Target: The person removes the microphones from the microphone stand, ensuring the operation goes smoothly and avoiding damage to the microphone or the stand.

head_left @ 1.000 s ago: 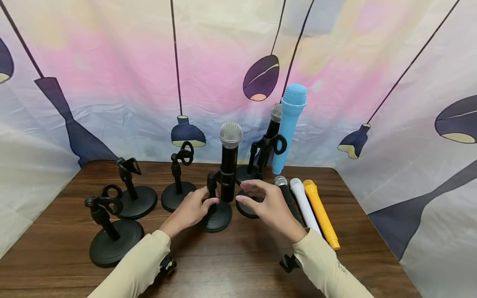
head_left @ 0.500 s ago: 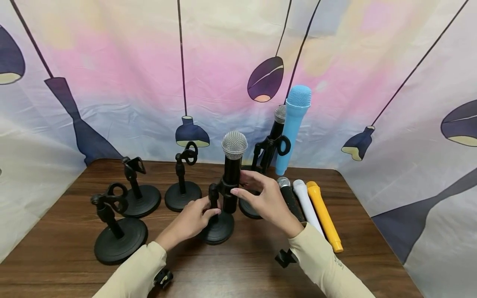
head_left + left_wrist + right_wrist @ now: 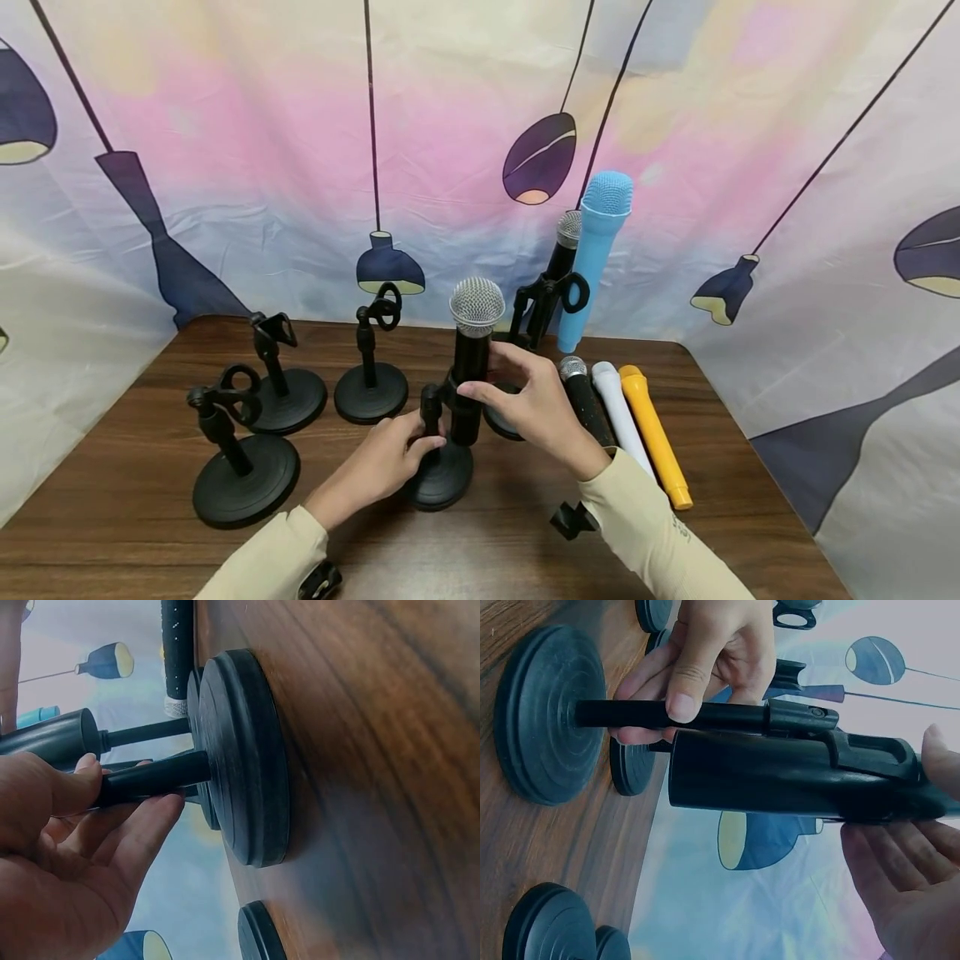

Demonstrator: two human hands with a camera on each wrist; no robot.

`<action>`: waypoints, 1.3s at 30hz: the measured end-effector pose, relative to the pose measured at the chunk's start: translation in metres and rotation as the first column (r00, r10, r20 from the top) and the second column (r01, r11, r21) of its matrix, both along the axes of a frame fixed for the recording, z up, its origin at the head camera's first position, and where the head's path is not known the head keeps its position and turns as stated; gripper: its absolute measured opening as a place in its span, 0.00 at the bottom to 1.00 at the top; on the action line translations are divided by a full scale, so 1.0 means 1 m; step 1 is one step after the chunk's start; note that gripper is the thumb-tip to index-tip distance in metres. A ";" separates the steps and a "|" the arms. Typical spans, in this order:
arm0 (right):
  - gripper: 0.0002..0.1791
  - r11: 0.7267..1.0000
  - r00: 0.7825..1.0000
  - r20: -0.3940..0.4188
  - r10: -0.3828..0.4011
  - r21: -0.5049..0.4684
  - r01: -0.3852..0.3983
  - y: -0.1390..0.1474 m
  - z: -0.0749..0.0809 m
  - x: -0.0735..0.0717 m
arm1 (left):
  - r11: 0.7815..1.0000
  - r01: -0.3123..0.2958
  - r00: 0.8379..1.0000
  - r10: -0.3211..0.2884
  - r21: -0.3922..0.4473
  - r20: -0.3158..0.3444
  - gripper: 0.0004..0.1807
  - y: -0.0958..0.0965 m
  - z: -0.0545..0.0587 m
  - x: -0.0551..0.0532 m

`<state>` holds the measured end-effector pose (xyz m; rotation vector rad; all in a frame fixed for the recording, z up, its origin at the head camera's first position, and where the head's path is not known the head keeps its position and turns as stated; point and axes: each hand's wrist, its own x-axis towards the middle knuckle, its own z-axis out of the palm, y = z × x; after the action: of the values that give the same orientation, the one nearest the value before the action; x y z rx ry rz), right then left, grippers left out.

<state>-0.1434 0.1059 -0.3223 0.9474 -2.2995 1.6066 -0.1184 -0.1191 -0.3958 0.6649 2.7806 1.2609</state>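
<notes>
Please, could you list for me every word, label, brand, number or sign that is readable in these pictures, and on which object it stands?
No readable text in any view.
Right sleeve: a small dark marking, perhaps lettering, too small and blurred to read.
Upright black microphone in the centre and its stand: no text that I can read.
White microphone and yellow microphone: none readable either.

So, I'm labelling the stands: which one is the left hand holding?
The stand bearing the nearest mounted microphone, silver-headed and black: the left hand grips its post and no other stand's.
</notes>
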 end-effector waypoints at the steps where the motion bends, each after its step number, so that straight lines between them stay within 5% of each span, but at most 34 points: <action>1: 0.27 1.000 1.000 -0.005 0.003 0.002 -0.003 0.000 0.000 0.000 | 1.000 0.002 1.000 -0.002 0.002 -0.003 0.04 0.000 0.000 0.001; 8: 0.22 1.000 0.999 -0.044 0.002 -0.001 -0.002 -0.001 -0.003 0.001 | 1.000 -0.011 1.000 0.012 0.028 -0.005 0.04 0.002 -0.004 0.006; 15: 0.21 0.999 0.997 -0.083 0.009 -0.032 -0.012 -0.004 -0.007 0.001 | 0.992 -0.082 0.997 0.082 0.094 0.000 0.19 -0.006 0.007 0.011; 22: 0.20 0.999 0.995 -0.096 0.004 -0.046 -0.008 -0.004 -0.006 0.001 | 0.994 -0.070 0.981 0.084 0.089 -0.173 0.24 -0.008 0.029 0.018; 30: 0.20 0.999 0.994 -0.105 0.007 -0.051 -0.012 -0.004 -0.006 -0.001 | 0.997 -0.034 0.964 0.053 0.075 -0.260 0.18 -0.003 0.049 0.010; 35: 0.18 0.999 0.995 -0.100 0.002 -0.048 -0.007 -0.004 -0.007 -0.001 | 0.995 -0.027 0.953 0.056 0.101 -0.298 0.18 0.000 0.046 0.009; 39: 0.18 0.999 0.996 -0.092 -0.009 -0.047 0.005 -0.005 -0.006 0.000 | 0.991 -0.006 0.924 0.056 0.133 -0.379 0.16 0.003 0.038 0.008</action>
<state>-0.1436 0.1014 -0.3284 0.9796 -2.1922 1.5729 -0.1108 -0.1162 -0.3580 0.9766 3.0382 1.4707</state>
